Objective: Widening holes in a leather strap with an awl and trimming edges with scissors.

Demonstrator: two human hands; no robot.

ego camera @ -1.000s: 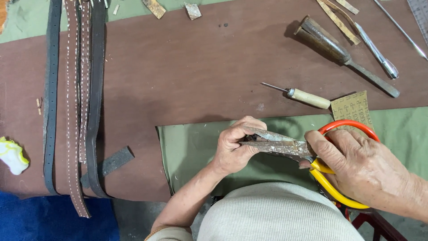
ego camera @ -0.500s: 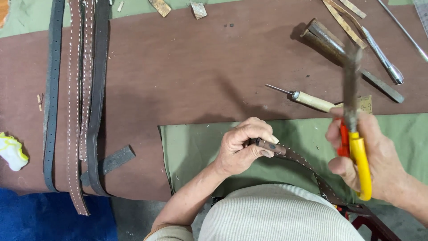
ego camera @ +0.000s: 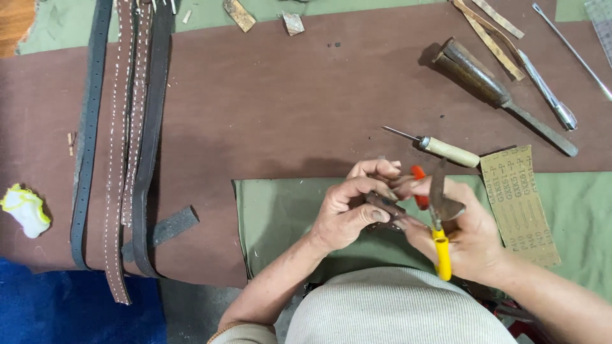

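Brown leather sheet (ego camera: 306,95) covers most of the worktop, matte, smooth, with a straight near edge. Green cloth mat (ego camera: 280,216) lies over its near-right part, flat, square-cornered.

Left hand (ego camera: 347,213) is curled tight around a short dark leather strip (ego camera: 382,205), thumb and fingers pinching it. Right hand (ego camera: 465,236) is closed around scissors (ego camera: 438,216) with yellow and red handles; the dull grey blades point away from the body, just beside the strip. Both hands meet above the mat, at the near middle of the scene, fingertips touching.

Just far of the hands: awl (ego camera: 440,148) with a pale wooden handle and thin steel point, lying on the leather. Right of the hands: tan sandpaper piece (ego camera: 519,204), rough, rectangular, straddling the leather's edge and the mat. Far right: heavy metal punch tool (ego camera: 497,92), long, rusty-dark.

Left side: several long leather straps (ego camera: 121,140), dark and brown, some with white stitching, running near to far. Small dark offcut (ego camera: 162,230) beside their near ends. White and yellow rag (ego camera: 25,210) at the left edge.

Open leather between straps and hands.
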